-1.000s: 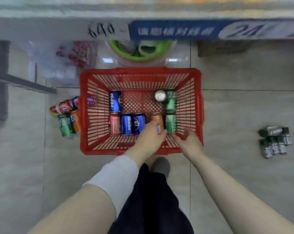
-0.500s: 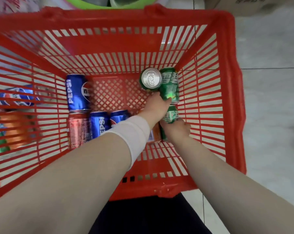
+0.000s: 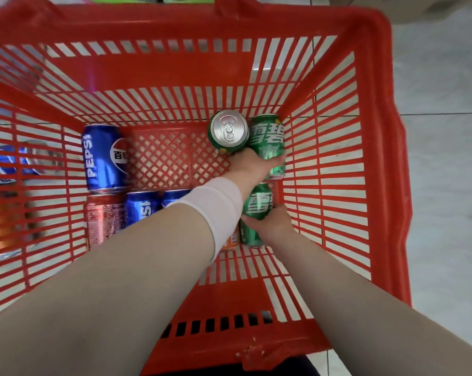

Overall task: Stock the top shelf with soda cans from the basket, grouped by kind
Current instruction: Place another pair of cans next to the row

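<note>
A red plastic basket fills the view on the floor. At its right side, a green Sprite can stands upright beside a second green can lying flat. My left hand grips that lying can at its near end. My right hand grips a third green can closer to me. Left of them lie blue Pepsi cans, a red can and an orange can, partly hidden by my left arm.
More cans lie on the floor outside the basket's left wall, seen through the slats. A cardboard box sits at the top right. Pale floor tiles stretch to the right.
My head has dropped close over the basket. Both hands reached in from its near rim and closed on green cans at the right side.
</note>
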`<state>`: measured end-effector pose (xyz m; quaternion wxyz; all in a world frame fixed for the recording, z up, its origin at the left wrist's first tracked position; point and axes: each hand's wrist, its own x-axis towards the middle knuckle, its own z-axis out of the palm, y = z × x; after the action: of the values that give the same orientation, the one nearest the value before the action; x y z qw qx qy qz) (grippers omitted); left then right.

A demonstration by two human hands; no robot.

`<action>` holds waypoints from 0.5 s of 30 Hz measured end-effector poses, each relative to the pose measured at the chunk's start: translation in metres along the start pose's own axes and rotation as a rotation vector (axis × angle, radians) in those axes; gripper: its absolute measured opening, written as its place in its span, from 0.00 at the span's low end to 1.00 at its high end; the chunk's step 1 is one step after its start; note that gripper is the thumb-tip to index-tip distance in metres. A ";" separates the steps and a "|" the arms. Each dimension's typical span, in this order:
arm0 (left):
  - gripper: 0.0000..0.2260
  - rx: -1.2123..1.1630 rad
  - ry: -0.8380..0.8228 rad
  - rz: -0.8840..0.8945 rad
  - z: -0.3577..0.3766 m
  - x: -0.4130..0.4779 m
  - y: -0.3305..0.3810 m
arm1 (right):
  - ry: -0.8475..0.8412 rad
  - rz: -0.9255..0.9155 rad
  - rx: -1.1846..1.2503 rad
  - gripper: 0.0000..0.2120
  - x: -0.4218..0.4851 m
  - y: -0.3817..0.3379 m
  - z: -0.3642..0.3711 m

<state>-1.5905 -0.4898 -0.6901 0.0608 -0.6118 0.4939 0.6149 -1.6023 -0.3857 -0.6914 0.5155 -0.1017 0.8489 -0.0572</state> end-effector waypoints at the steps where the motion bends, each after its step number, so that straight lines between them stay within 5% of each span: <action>1: 0.30 -0.005 0.001 -0.003 -0.001 0.000 -0.001 | -0.010 -0.002 0.000 0.40 0.000 -0.001 -0.003; 5: 0.27 -0.119 -0.018 -0.044 -0.011 -0.010 0.000 | -0.045 -0.021 -0.026 0.29 -0.008 -0.004 -0.013; 11: 0.29 -0.278 0.005 -0.105 -0.045 -0.037 0.007 | -0.127 0.011 -0.002 0.28 -0.043 -0.018 -0.030; 15: 0.21 -0.298 -0.008 -0.096 -0.072 -0.066 0.008 | -0.189 0.015 0.021 0.23 -0.074 -0.025 -0.045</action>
<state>-1.5296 -0.5083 -0.6154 0.0005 -0.6346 0.3674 0.6800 -1.6061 -0.3936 -0.6014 0.5949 -0.0948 0.7965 -0.0524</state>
